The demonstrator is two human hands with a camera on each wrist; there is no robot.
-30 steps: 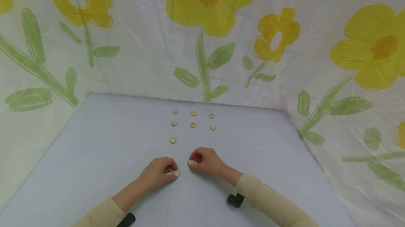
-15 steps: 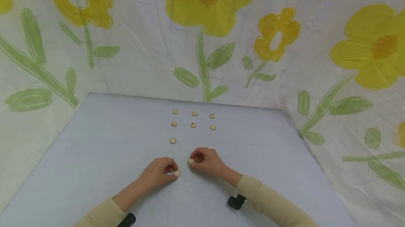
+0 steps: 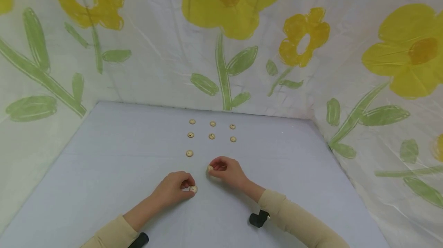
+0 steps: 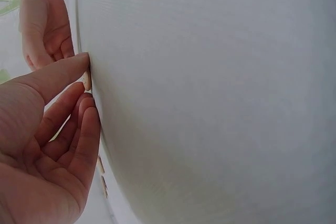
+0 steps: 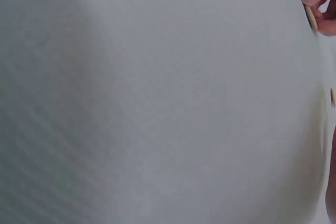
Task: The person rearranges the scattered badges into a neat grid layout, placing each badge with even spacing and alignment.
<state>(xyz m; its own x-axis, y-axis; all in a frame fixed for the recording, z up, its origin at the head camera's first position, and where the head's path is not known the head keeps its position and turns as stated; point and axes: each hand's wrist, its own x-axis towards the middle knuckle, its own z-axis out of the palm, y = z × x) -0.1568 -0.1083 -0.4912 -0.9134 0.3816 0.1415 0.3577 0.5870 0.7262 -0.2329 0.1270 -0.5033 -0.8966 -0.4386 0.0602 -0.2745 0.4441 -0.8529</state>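
Note:
My left hand (image 3: 174, 189) pinches a small round wooden disc (image 3: 193, 189) between thumb and fingertips, low at the tabletop. In the left wrist view this disc (image 4: 87, 80) shows edge-on beside the thumb. To the right and slightly farther off, my right hand (image 3: 229, 171) pinches a second wooden disc (image 3: 210, 168), tilted and partly covered by the fingers. Just beyond the hands lies a single disc (image 3: 189, 153). The right wrist view mostly shows white cloth, with the left hand (image 5: 321, 4) at its upper right corner.
Farther back, several like discs lie in two rows, among them a back-row disc (image 3: 212, 124) and a front-row disc (image 3: 212, 136); some bear a dark spot. The pale table (image 3: 114, 144) meets a flower-painted curtain (image 3: 155, 67) at the back and sides.
My right hand has moved away from me with its disc, which is now tilted more edge-on. The left hand and its disc have hardly moved, and the lying discs stay put.

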